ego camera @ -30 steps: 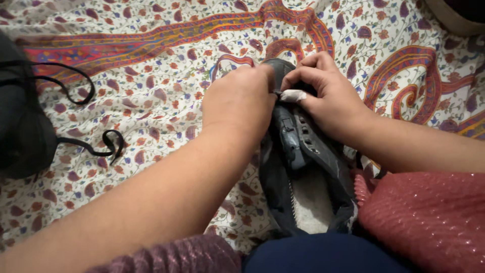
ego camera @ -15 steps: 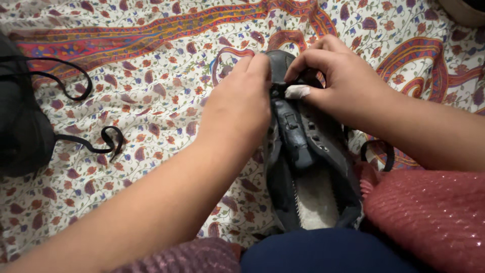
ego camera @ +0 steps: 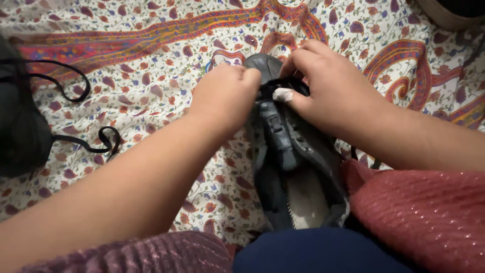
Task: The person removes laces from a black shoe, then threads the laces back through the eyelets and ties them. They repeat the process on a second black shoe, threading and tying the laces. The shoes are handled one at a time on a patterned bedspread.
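Both hands' fingers [ego camera: 283,94] pinch the shoe [ego camera: 298,167] lace [ego camera: 280,83].

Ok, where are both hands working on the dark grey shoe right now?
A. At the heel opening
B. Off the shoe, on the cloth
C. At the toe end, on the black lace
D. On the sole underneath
C: the left hand and right hand meet at the toe end of the dark grey shoe, pinching its black lace.

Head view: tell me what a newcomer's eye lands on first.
Two bare hands meet at the toe of a dark grey shoe in the middle: the left hand and right hand pinch its black lace. Beneath lies a bright paisley cloth; a second dark shoe with a loose lace sits at the left edge.
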